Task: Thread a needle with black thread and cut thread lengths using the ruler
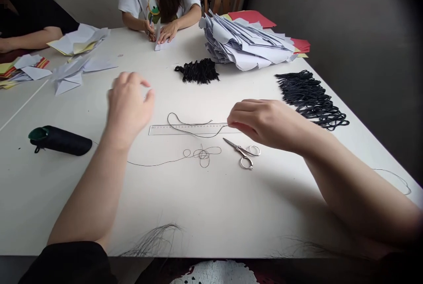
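My right hand (261, 121) pinches one end of a dark cord (198, 135), which loops leftward over a clear ruler (158, 130). The ruler's right part runs under that hand. My left hand (128, 105) hovers over the table left of the ruler, fingers curved and thumb apart, holding nothing. Below the ruler lies a loose tangle of thin black thread (204, 155); its tail runs left past my forearm toward a black thread spool (64, 140) lying on its side. A pair of silver scissors (243, 151) rests just below my right hand, blades pointing up-left.
Bundles of black cord loops (307, 94) lie at the right, with a smaller bundle (198, 71) farther back. A tall stack of white paper (244, 41) stands behind. Folded papers (79, 39) lie at the left. Across the table, a person (161, 6) works on paper; another sits at far left.
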Tool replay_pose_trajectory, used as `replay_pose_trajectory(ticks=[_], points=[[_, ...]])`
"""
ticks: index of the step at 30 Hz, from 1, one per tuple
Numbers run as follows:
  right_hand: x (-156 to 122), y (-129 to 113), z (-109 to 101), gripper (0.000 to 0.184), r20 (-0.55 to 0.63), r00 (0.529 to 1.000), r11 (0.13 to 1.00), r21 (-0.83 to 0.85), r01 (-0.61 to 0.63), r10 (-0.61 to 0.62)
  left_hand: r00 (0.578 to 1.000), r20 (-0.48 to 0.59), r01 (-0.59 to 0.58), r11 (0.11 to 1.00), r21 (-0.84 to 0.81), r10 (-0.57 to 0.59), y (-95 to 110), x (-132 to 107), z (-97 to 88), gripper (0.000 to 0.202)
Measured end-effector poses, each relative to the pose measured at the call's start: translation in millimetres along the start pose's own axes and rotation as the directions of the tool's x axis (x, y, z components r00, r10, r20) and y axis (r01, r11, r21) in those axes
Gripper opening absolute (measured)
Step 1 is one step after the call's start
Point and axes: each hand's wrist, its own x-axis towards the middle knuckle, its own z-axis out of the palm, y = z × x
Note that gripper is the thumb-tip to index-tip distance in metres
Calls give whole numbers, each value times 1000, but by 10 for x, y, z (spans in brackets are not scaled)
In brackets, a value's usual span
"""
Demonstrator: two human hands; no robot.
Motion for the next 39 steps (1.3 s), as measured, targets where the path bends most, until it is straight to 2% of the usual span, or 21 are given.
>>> replay_pose_trajectory(ticks=[1, 2, 3, 4, 5, 7, 8, 10, 15, 19, 21, 23, 26, 29, 32, 34, 36, 39], points=[[49, -31, 22, 31, 17, 999, 999, -31, 35, -34, 994, 74, -63, 980, -190, 78, 127, -81, 51, 10], [97, -64, 41, 32, 30, 998, 996, -68, 63, -61, 971, 192, -54, 909, -413, 145, 250, -167, 119, 9], [139, -96, 56, 32, 37, 996, 991, -101, 85, -81, 922, 331, 39, 802, -596, 201, 358, -251, 195, 12], [174, -122, 66, 32, 33, 995, 988, -117, 100, -97, 840, 482, 190, 696, -692, 250, 445, -327, 271, 17], [200, -140, 71, 31, 23, 994, 985, -129, 111, -109, 763, 591, 346, 606, -717, 263, 505, -389, 341, 18], [223, -151, 76, 31, -5, 992, 980, -154, 125, -127, 641, 733, 573, 493, -654, 228, 555, -464, 439, 18], [224, -146, 79, 31, -16, 991, 977, -168, 129, -134, 603, 775, 637, 469, -612, 192, 552, -475, 465, 17], [217, -125, 89, 30, -19, 990, 972, -193, 134, -140, 559, 818, 683, 485, -546, 134, 518, -457, 479, 18], [202, -82, 111, 28, 3, 988, 975, -164, 152, -154, 464, 871, 658, 597, -459, 159, 425, -355, 462, 18], [203, -50, 137, 22, -25, 988, 988, -13, 155, -155, 458, 867, 628, 619, -471, 195, 373, -313, 459, 12], [213, -17, 208, 19, -35, 994, 990, 98, 103, -100, 479, 851, 629, 592, -504, 216, 343, -281, 433, 12], [236, 18, 335, 16, 13, 999, 983, 183, 27, -30, 551, 807, 642, 510, -572, 212, 313, -237, 396, 13], [293, 47, 582, 15, 203, 979, 966, 259, -18, -36, 664, 735, 664, 344, -664, 138, 274, -180, 373, 14], [353, 35, 773, 14, 314, 943, 951, 310, 11, -113, 695, 715, 680, 251, -689, 79, 250, -176, 444, 15], [379, 18, 820, 11, 342, 930, 954, 299, 30, -136, 736, 676, 653, 223, -724, 43, 233, -232, 606, 14], [364, 20, 769, 11, 327, 937, 955, 297, 24, -126, 780, 625, 610, 224, -760, -5, 228, -296, 736, 14], [329, 33, 669, 11, 245, 964, 940, 340, 12, -101, 802, 596, 587, 230, -776, -36, 239, -376, 853, 15], [272, 50, 499, 13, 52, 997, 916, 400, 31, -56, 774, 633, 622, 209, -754, -18, 294, -496, 950, 19]])
